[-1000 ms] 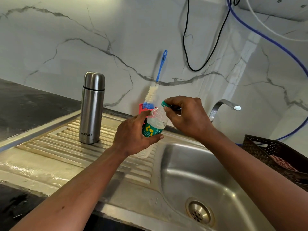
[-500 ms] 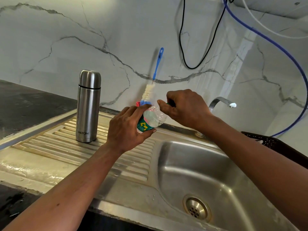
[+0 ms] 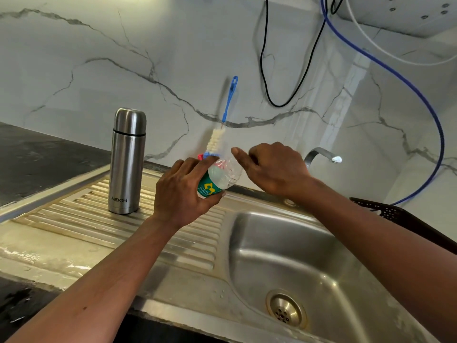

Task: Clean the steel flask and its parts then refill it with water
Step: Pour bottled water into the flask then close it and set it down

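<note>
Left grip (image 3: 180, 194): wraps clear plastic green-labelled bottle (image 3: 222, 178), some liquid inside.
Right grip (image 3: 274, 167): curled, hold unclear; earlier-seen green cap now hidden.
Cylindrical steel flask (image 3: 127, 159): capped, leftward.

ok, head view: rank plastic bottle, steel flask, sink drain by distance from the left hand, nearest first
1. plastic bottle: gripped in the left hand.
2. steel flask: upright on the drainboard, to its left.
3. sink drain: far lower right.

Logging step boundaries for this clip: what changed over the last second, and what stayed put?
The right hand, which pinched the green cap atop the plastic bottle, has drawn back, fingers curled; the cap no longer shows. The left hand still grips the bottle, now tilted further. The steel flask stays upright on the drainboard.
</note>
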